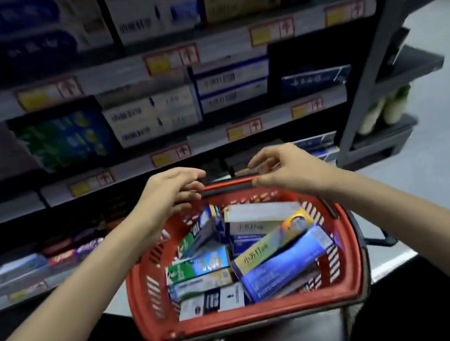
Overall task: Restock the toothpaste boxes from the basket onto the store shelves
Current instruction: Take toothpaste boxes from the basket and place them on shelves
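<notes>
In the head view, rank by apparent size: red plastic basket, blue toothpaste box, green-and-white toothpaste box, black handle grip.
1. red plastic basket
2. blue toothpaste box
3. green-and-white toothpaste box, partly buried
4. black handle grip, ends covered

Both bare forearms reach forward from the lower corners and draw together. The left hand (173, 191) and right hand (283, 166) are palm-down and level with each other, with a gap between them. Fingers on both curl loosely, tips facing inward — blur hides whether they pinch anything.
</notes>
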The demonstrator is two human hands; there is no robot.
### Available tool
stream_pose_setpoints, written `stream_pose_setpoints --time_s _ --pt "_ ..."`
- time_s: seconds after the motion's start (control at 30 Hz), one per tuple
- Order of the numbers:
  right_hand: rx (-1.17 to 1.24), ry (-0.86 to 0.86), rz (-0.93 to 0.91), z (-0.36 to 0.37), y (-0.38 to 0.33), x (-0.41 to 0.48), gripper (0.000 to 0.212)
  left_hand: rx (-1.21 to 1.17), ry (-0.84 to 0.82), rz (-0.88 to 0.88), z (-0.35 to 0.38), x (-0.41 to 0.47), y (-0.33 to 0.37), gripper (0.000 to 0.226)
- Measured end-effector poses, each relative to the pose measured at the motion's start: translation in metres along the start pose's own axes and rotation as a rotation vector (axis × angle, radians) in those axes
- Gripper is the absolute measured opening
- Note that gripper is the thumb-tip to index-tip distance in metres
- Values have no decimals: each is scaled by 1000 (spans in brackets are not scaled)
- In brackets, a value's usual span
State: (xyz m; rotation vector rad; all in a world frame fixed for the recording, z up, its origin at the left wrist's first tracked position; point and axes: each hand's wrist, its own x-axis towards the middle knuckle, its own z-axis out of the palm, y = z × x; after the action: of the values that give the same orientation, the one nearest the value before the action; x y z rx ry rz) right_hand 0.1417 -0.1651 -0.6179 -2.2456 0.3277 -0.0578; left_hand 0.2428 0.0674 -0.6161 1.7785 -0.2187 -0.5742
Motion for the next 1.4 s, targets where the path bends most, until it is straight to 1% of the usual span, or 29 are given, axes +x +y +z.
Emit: stream_pose_setpoints --time_s 0.03,0.07,0.13,0.17,0.2,0.3,0.37,0.43,0.5,0.53,0.63,0.73,0.8,0.87,0.9,1.0,1.03,1.07,1.17,1.27,1.4 --pt "-118 -96 15 2 8 0 34 32 -14 -20 4 3 -8 17" --pt "-289 -217 38 4 15 0 41 63 -27 -35 7 6 -14 17" --pt "-614 -479 129 7 28 1 61 127 -38 -50 13 10 -20 20" --pt "-713 -567 181 9 33 1 69 144 -46 -54 16 12 -21 21" --pt "-779 -608 203 10 36 1 74 148 -56 -58 19 14 -19 22" --pt "-929 -607 131 15 41 6 80 139 -64 -70 27 20 -14 23" --pt "-996 -610 85 17 43 10 75 137 -78 -75 33 23 -15 24" --pt "-1059 -625 49 21 43 11 66 148 -96 -96 37 25 -18 25" --pt "-1069 -657 29 25 44 11 56 163 -116 -121 40 28 -19 27" --pt "-1067 -673 21 28 45 10 55 158 -121 -128 41 30 -19 27" --pt "-1121 -693 -18 36 50 6 57 95 -111 -151 39 34 -20 24" --pt "-1166 -647 -62 41 56 3 56 57 -83 -176 33 35 -24 24" --pt "-1088 -617 -54 38 57 5 48 42 -63 -184 30 34 -27 25" --pt "-958 -578 -29 30 53 9 41 25 -51 -181 26 31 -28 25" --pt "-850 -549 -6 24 48 11 41 18 -46 -179 24 30 -28 26" --pt "-429 -433 84 7 31 12 39 5 -25 -168 19 27 -29 26" --pt "-342 -388 95 3 27 11 37 3 -14 -164 17 27 -29 26" --pt "-282 -347 108 -1 24 10 38 -3 -3 -163 16 27 -29 26" --pt "-66 -237 181 -12 13 2 51 -18 46 -175 12 28 -30 27" --pt "192 -101 240 -25 4 -2 46 9 108 -186 10 31 -31 26" --pt "503 27 362 -34 1 -1 46 72 184 -217 9 33 -35 20"
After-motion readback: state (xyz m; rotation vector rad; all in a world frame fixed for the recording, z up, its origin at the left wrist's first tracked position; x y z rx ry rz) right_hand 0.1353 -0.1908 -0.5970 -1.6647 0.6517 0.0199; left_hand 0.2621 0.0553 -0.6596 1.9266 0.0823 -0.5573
